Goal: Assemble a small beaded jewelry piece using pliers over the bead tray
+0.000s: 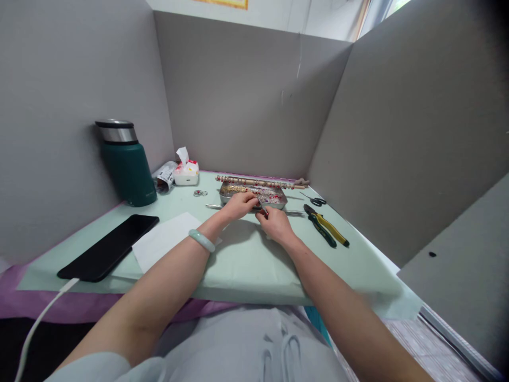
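Fine handwork, frame centre
A rod (261, 205) is being pinched by left hand (240, 205) and right hand (277, 225); steadiness is seemingly being needed next.

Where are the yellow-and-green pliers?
In the head view, the pliers lie on the table, right of the right hand, just in front of the scissors.
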`<state>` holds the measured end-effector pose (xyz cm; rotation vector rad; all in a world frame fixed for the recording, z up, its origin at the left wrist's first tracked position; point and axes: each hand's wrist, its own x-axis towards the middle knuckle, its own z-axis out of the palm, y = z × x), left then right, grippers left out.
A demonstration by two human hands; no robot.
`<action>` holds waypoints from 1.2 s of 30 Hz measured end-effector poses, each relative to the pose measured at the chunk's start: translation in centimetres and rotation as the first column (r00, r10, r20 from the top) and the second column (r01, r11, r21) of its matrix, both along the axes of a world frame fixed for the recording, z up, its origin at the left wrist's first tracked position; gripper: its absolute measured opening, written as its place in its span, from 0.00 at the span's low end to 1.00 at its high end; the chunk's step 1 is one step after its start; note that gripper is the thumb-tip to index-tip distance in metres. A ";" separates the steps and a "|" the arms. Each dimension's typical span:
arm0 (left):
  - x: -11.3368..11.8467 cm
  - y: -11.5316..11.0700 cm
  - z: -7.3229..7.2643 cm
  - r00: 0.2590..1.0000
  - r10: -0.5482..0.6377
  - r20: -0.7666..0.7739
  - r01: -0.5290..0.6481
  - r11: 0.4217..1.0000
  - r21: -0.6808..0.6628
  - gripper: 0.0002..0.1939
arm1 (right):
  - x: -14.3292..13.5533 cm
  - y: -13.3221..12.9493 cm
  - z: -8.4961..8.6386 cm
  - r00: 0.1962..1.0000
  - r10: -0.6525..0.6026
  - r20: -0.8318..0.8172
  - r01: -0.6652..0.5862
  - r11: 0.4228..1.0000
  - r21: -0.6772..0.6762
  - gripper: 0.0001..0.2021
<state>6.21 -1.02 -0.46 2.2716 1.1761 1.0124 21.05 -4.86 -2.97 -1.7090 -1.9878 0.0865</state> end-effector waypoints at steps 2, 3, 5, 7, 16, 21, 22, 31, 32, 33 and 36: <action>0.0 0.1 0.0 1.000 0.008 -0.007 -0.007 1.000 0.006 0.16 | 0.0 0.1 0.0 1.000 -0.006 0.003 0.006 1.000 0.000 0.13; 0.0 0.1 -0.1 1.000 0.013 -0.011 -0.013 1.000 0.009 0.16 | 0.0 0.1 0.0 1.000 -0.009 0.005 0.009 1.000 -0.003 0.13; 0.0 0.1 -0.1 1.000 0.023 -0.018 -0.023 1.000 0.017 0.15 | 0.0 0.1 -0.1 1.000 -0.014 0.005 0.014 1.000 -0.006 0.13; 0.1 0.1 -0.1 0.999 0.032 -0.021 -0.031 0.999 0.027 0.15 | 0.1 0.2 -0.1 1.000 -0.015 0.002 0.015 1.000 -0.007 0.13; 0.1 -0.1 0.0 0.998 0.050 -0.043 -0.048 0.997 0.057 0.15 | 0.1 0.3 -0.4 1.000 -0.004 -0.007 0.004 1.000 0.005 0.13; 0.1 -0.2 0.1 0.998 0.039 -0.044 -0.038 0.999 0.035 0.15 | 0.1 0.1 -0.1 1.000 -0.005 -0.015 0.005 1.000 -0.008 0.13; 0.1 -0.3 0.2 0.999 0.034 -0.039 -0.033 0.999 0.027 0.15 | 0.0 0.1 -0.1 1.000 -0.005 -0.017 0.004 1.000 -0.012 0.13; 0.1 -0.7 0.4 0.999 -0.038 0.020 0.039 0.998 -0.046 0.15 | 0.0 0.0 -0.1 0.999 0.011 -0.032 -0.011 1.000 -0.003 0.12; 0.1 -0.7 0.4 0.999 -0.047 0.026 0.048 0.997 -0.055 0.15 | 0.0 0.0 -0.1 0.999 0.015 -0.035 -0.015 1.000 -0.006 0.12; 0.1 -0.7 0.4 0.998 -0.054 0.031 0.056 0.996 -0.066 0.15 | 0.0 0.0 -0.1 0.999 0.020 -0.038 -0.020 1.000 -0.008 0.12; 0.0 -0.7 0.4 0.997 -0.070 0.044 0.074 0.992 -0.099 0.15 | 0.1 0.1 -0.1 0.999 0.029 -0.045 -0.029 1.000 -0.008 0.11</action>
